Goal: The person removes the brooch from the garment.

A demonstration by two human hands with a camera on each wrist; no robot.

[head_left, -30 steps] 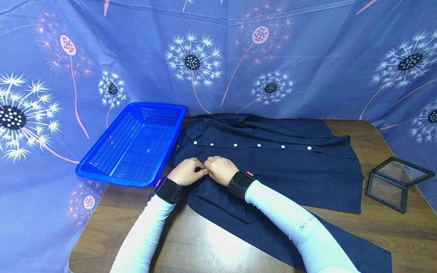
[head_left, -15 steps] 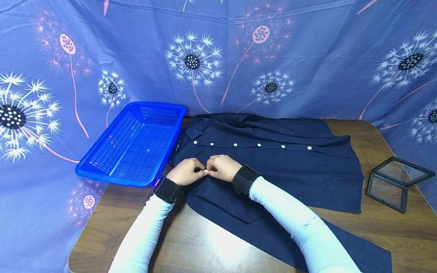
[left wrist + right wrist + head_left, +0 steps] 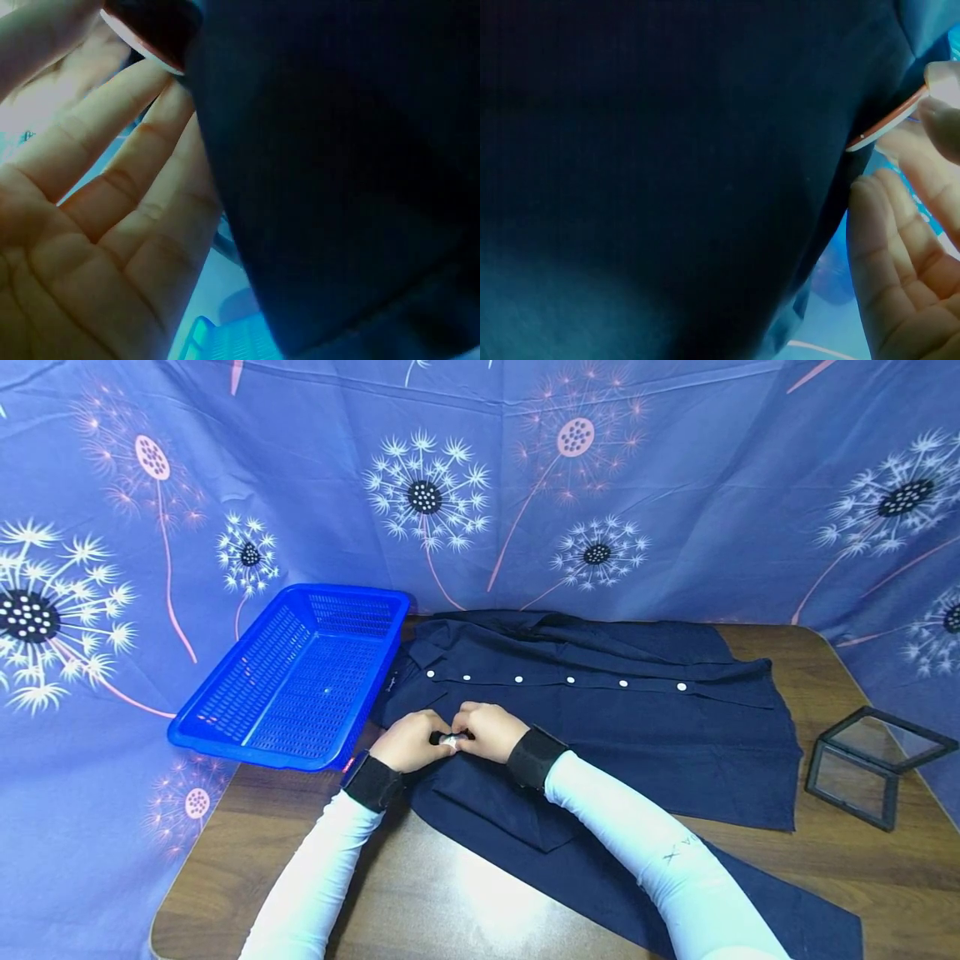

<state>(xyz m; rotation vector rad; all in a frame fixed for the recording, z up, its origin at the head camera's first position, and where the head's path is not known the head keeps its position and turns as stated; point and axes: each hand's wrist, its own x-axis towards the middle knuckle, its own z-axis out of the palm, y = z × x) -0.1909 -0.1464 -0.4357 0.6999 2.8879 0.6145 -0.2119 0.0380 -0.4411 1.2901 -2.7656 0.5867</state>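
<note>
1. Left hand (image 3: 411, 741) and right hand (image 3: 495, 731) are held close together; a thin, badge-like disc (image 3: 452, 741) appears to be pinched between thumb and fingers of both.
2. The disc is held over the near chest side of the navy button-front shirt (image 3: 637, 752), below the collar (image 3: 427, 653); whether it is attached to the cloth cannot be told.
3. Fastening or unfastening seems to be in hand; steady fingertips and settled fabric are called for next.
4. Leftward room is limited by the blue plastic basket (image 3: 258, 757), set over the table's (image 3: 247, 827) left edge.
5. Near the right edge, a hinged clear case (image 3: 857, 757) is placed; bare wood is left along the near edge.
</note>
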